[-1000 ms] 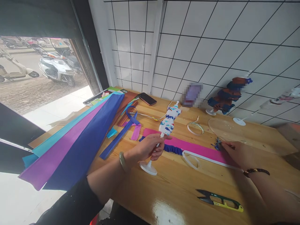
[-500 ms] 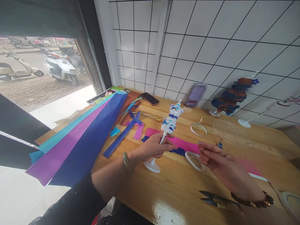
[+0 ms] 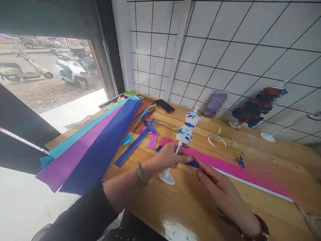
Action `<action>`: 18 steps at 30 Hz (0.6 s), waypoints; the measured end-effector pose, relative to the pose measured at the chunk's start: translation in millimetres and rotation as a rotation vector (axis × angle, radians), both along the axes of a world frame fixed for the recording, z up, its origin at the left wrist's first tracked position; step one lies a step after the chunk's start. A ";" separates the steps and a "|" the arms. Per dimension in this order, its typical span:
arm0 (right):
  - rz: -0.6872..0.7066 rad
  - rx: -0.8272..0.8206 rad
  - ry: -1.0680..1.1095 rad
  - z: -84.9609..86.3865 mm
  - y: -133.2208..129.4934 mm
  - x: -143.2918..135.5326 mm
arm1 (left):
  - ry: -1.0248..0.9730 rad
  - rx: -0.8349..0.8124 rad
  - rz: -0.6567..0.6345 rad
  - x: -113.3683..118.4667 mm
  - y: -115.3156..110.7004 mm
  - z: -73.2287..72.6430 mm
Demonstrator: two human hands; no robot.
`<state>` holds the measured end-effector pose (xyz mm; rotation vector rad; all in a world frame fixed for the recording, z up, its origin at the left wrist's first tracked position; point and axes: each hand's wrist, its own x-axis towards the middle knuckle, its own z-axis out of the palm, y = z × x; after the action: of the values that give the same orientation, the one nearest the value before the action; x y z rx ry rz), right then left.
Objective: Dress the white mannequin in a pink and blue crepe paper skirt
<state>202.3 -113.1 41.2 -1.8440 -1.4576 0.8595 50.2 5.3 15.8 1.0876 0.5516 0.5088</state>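
My left hand [image 3: 173, 157] is closed around the thin white stem of a small dress form [image 3: 185, 129], which leans to the right. Its white torso carries blue and turquoise patches, and its round base [image 3: 167, 178] shows below my wrist. Behind the fingers lies a blue pleated strip [image 3: 193, 163], partly hidden. My right hand [image 3: 218, 184] meets my left thumb at that strip, its fingers drawn together; what they pinch is hidden. A long pink strip [image 3: 225, 161] runs rightward behind both hands, with a white band [image 3: 253, 184] along its near edge.
Large blue, purple and turquoise sheets [image 3: 100, 140] hang over the table's left edge. A blue ribbon [image 3: 135, 147], a phone [image 3: 165, 106] and a ring of tape [image 3: 217, 141] lie farther back. Dark scissors [image 3: 227, 217] are partly under my right wrist. A ruffled figure [image 3: 258, 107] stands by the wall.
My right hand has moved left to meet my left hand. The white band, looped beside it before, now lies straight along the pink strip. The view has shifted slightly.
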 end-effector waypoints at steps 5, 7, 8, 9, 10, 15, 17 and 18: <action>0.161 0.100 -0.296 -4.8 -5.0 -6.1 | 0.072 0.058 0.049 0.9 0.1 -2.8; 0.171 0.081 -0.314 -5.9 -5.5 -7.4 | 0.092 0.095 0.055 1.0 0.4 -3.0; 0.170 0.073 -0.312 -6.1 -5.5 -7.8 | 0.096 0.111 0.054 1.0 0.6 -2.6; 0.169 0.067 -0.302 -6.1 -5.4 -8.0 | 0.099 0.126 0.054 0.9 0.7 -2.1; 0.167 0.063 -0.287 -5.7 -5.2 -8.3 | 0.104 0.141 0.059 0.8 0.7 -1.5; 0.084 -0.018 -0.090 1.8 -4.7 -8.9 | 0.131 0.210 0.085 0.7 1.3 0.1; 0.026 -0.086 0.066 5.8 -5.2 -7.6 | 0.127 0.218 0.087 0.9 2.1 -1.0; -0.003 -0.107 0.134 7.1 -5.7 -6.6 | 0.123 0.214 0.087 0.9 2.3 -1.6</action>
<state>195.6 -118.8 48.4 -1.8267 -1.3496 1.0567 51.1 7.6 14.2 1.3094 0.6657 0.5898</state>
